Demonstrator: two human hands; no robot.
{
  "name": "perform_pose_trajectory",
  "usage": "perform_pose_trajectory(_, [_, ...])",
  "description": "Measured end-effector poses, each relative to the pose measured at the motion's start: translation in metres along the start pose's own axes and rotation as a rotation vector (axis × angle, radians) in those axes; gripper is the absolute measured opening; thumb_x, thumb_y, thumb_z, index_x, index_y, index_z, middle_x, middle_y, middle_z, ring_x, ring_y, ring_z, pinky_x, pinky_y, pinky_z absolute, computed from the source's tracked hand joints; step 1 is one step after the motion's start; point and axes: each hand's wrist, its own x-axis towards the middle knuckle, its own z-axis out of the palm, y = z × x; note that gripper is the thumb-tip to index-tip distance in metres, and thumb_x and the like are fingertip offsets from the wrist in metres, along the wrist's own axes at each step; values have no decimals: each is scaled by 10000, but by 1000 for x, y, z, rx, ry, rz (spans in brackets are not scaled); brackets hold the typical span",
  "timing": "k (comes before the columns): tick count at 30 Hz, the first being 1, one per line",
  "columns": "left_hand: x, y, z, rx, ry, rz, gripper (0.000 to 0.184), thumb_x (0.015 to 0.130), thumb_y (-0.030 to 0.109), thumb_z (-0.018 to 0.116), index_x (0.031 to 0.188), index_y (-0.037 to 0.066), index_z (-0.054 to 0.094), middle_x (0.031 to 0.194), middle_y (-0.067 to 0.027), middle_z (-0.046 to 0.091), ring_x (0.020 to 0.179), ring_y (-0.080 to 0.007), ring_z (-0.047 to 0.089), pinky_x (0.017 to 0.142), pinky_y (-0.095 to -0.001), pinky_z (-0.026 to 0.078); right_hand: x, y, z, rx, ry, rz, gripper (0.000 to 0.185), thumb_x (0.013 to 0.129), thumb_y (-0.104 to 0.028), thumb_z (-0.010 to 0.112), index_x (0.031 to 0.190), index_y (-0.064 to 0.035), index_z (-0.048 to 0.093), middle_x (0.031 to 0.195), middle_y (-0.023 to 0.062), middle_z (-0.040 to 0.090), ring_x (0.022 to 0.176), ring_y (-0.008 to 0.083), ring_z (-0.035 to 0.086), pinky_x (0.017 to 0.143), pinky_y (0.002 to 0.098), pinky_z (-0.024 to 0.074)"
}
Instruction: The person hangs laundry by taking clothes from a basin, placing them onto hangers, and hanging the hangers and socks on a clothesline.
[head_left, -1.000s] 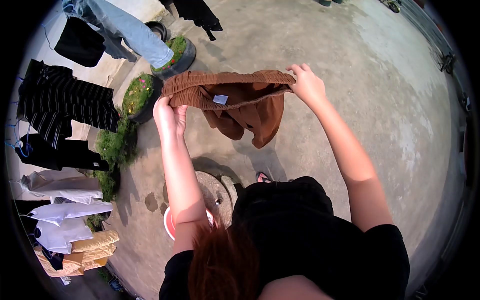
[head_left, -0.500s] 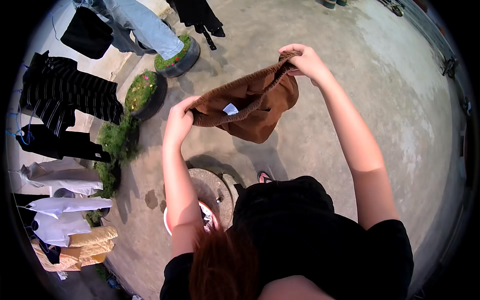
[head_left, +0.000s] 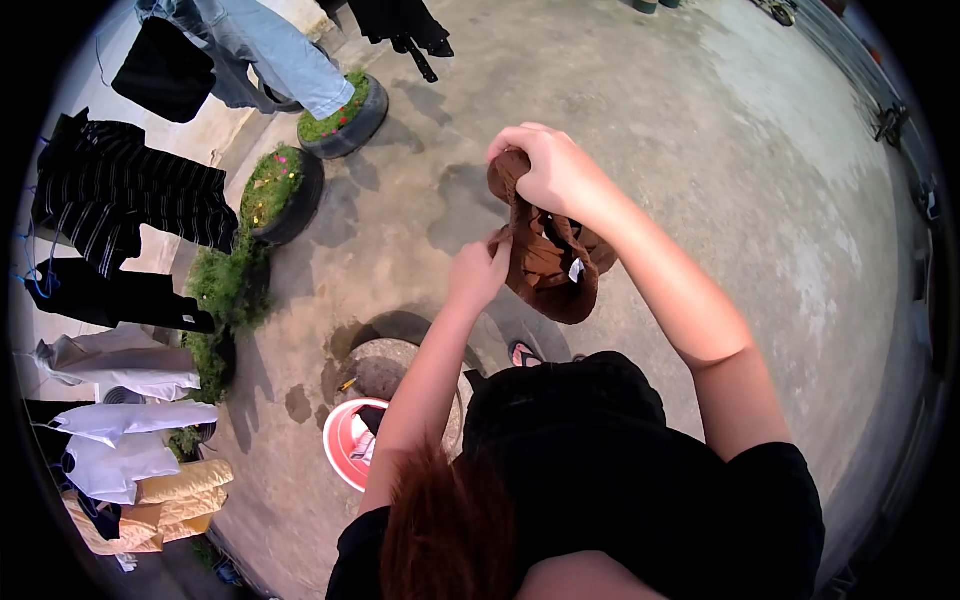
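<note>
The right hand [head_left: 552, 168] is curling over and gripping the gathered waistband of a brown garment [head_left: 560, 297]; the left hand [head_left: 480, 273] is pinching its edge nearer the body. The garment is hanging in the air between and below the hands, its opening showing a white tag [head_left: 576, 270]. It is looking light, limp and hardly fragile, likely to fold or swing; the ribbed band is seeming the surest place to hold. Below, a red-and-white basin [head_left: 333, 447] is holding cloth beside a round concrete slab [head_left: 385, 362], the left arm partly covering both. The concrete floor [head_left: 720, 200] is spreading outward in sunlight. Leftward, tyre-like planters [head_left: 300, 205] are lining a wall, with jeans [head_left: 285, 60] and a striped garment [head_left: 140, 185] hanging nearby.
</note>
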Motion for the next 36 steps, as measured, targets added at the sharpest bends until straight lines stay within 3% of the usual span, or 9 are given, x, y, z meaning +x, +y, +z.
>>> perform_pose_trajectory(5, [19, -10, -62, -919, 217, 7, 300, 936, 169, 463, 1042, -50, 638, 967, -101, 653, 855, -158, 619, 740, -275, 495, -3, 46, -28, -302, 94, 136, 245, 740, -48, 583, 974, -113, 612, 982, 102, 594, 949, 318, 598, 768, 412, 498])
perform_pose_trajectory(12, [11, 3, -118, -1091, 365, -12, 242, 944, 142, 459, 963, -43, 613, 886, -93, 632, 754, -149, 594, 671, -281, 487, -30, 105, 37, -411, 116, 276, 393, 754, -91, 646, 1129, -176, 564, 1111, 85, 552, 1027, 292, 588, 808, 397, 512])
perform_pose_trajectory(15, [4, -11, -141, -958, 422, -100, 247, 929, 151, 473, 978, -42, 620, 901, -94, 631, 773, -158, 598, 657, -282, 493, -42, 125, 72, -499, -170, 550, 491, 747, -141, 671, 1220, -195, 553, 1203, 127, 546, 1081, 308, 574, 850, 380, 505])
perform_pose_trajectory(18, [0, -20, -152, -661, 439, -98, 259, 876, 112, 462, 959, -57, 640, 831, -117, 651, 702, -159, 624, 597, -293, 510, -35, 151, 72, -275, -401, 472, 540, 728, -170, 676, 1255, -197, 561, 1228, 180, 558, 1099, 325, 573, 876, 358, 495])
perform_pose_trajectory(20, [3, -38, -171, -326, 375, -145, 267, 845, 89, 450, 935, -67, 647, 775, -125, 656, 633, -164, 636, 559, -299, 513, -18, 168, 62, -32, -280, 551, 475, 714, -154, 647, 1188, -161, 618, 1010, 147, 648, 917, 245, 618, 784, 330, 499])
perform_pose_trajectory(24, [42, -108, -181, -108, -394, -687, 393, 821, 74, 346, 1097, -66, 586, 712, -185, 674, 582, -225, 675, 539, -292, 547, 8, 136, 26, 42, -202, 528, 396, 715, -124, 615, 1108, -127, 660, 787, 94, 659, 708, 176, 624, 649, 313, 506])
perform_pose_trajectory(28, [40, -79, -184, -275, -164, -446, 384, 827, 47, 351, 1150, -24, 546, 857, -160, 682, 600, -222, 675, 517, -290, 531, 34, 116, 12, 144, -131, 601, 322, 730, -108, 586, 1038, -109, 682, 704, 69, 651, 601, 173, 614, 585, 308, 499])
perform_pose_trajectory(29, [42, -77, -182, -283, -211, -406, 367, 825, 43, 358, 1125, -24, 558, 860, -150, 680, 608, -217, 675, 526, -285, 530, 38, 109, 6, 123, -82, 660, 283, 737, -112, 589, 1002, -96, 686, 779, 107, 686, 720, 224, 655, 681, 328, 513])
perform_pose_trajectory(36, [66, -69, -165, -278, -278, -251, 256, 835, 58, 409, 990, -44, 586, 831, -148, 667, 642, -206, 677, 620, -309, 531, 45, 107, -19, 138, 39, 592, 213, 770, -125, 636, 969, -58, 674, 683, 76, 651, 540, 133, 607, 512, 269, 489])
